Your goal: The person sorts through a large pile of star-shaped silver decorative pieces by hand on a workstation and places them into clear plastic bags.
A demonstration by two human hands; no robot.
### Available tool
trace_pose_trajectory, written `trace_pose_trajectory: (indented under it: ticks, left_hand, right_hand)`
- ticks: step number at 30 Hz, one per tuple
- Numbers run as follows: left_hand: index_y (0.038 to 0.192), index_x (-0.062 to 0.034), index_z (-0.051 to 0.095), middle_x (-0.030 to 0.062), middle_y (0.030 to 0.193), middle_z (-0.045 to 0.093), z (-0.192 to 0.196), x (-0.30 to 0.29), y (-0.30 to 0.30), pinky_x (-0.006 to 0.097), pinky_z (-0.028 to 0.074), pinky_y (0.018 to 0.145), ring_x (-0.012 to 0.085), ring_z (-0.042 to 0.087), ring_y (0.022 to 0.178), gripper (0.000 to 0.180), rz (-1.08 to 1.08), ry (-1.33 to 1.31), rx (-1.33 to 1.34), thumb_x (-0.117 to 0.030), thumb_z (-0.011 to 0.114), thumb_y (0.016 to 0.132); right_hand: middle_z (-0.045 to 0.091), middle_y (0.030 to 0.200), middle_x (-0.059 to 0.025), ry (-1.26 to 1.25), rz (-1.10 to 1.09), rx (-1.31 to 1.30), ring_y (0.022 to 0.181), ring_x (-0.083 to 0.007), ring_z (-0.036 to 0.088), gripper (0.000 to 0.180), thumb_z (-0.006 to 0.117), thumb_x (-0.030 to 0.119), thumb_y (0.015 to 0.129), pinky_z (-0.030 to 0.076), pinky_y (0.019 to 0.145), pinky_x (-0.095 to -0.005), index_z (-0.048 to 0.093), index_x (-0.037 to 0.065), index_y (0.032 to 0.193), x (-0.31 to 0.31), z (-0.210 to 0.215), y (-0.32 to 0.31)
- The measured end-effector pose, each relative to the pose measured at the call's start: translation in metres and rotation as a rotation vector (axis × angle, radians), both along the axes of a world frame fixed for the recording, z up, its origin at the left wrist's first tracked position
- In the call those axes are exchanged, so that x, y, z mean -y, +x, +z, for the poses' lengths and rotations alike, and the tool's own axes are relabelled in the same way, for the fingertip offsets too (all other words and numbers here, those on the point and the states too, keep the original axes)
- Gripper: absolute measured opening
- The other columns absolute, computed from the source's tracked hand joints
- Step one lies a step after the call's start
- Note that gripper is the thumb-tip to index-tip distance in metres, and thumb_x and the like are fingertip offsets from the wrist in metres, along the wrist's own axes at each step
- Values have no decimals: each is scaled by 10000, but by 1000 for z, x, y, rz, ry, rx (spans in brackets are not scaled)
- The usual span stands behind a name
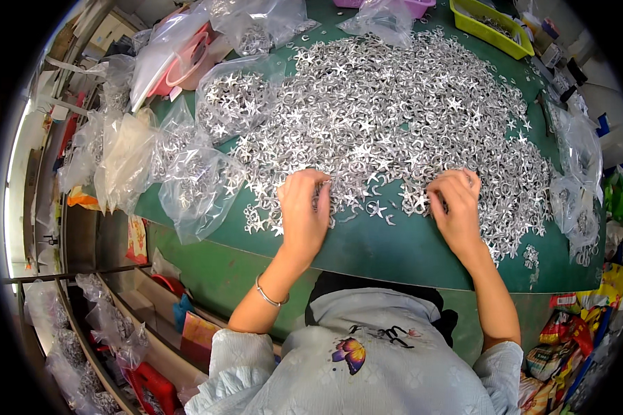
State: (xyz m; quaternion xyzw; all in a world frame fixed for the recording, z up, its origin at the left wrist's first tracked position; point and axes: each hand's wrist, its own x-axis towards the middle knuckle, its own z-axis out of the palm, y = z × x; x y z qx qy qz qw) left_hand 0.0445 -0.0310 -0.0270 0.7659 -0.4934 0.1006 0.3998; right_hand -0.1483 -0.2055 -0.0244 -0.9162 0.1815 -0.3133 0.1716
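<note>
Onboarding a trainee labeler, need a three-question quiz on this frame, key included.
1. Is the bracelet worn on the person's left or right side?
2. True or false: all the silvery pieces are packed in bags.
3. The tray at the far right of the green table is: A) red; B) yellow-green; C) white.

Key:
1. Left.
2. False; many silvery pieces lie loose, with left hand and right hand at the heap.
3. B.
</note>
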Motion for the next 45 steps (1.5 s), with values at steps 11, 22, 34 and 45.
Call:
trace_pose_trajectory:
  ticks: [11, 22, 34, 45]
  left_hand:
    - [970, -40, 630, 80, 991, 578, -13, -27, -43, 357, 387, 778, 247, 549, 900, 244, -229, 253, -46, -16, 704, 738]
    - [988, 43, 621, 71, 889, 653, 3, -21, -28, 254, 504, 718, 119, 612, 802, 119, -90, -155, -1065, -20, 613, 888]
    - [1064, 43, 602, 76, 955, 645, 21, -11, -55, 267, 503, 825, 121, 612, 877, 185, -292, -413, -1556, -66, 594, 915]
    - [1129, 38, 575, 92, 1021, 649, 28, -15, -63, 272, 481, 855, 146, 609, 931, 241, -284, -203, -1374, -43, 595, 903]
  right_hand:
    - [576, 1016, -73, 10, 103, -113, 1011, -280, 515, 215, 705, 58, 738, 355, 918, -402, 633, 44, 941, -23, 11, 5]
    - [610, 923, -77, 415, 245, -54, 888, -230, 571, 137, 656, 53, 814, 406, 826, -340, 643, 20, 946, -46, 18, 24]
    - [619, 768, -33, 1048, 293, 59, 703, -96, 564, 144, 576, 132, 921, 444, 650, -243, 604, -5, 889, -73, 19, 24]
    - [619, 805, -36, 1286, 174, 17, 703, -96, 570, 139, 552, 96, 934, 463, 621, -233, 612, -5, 860, -43, 33, -16]
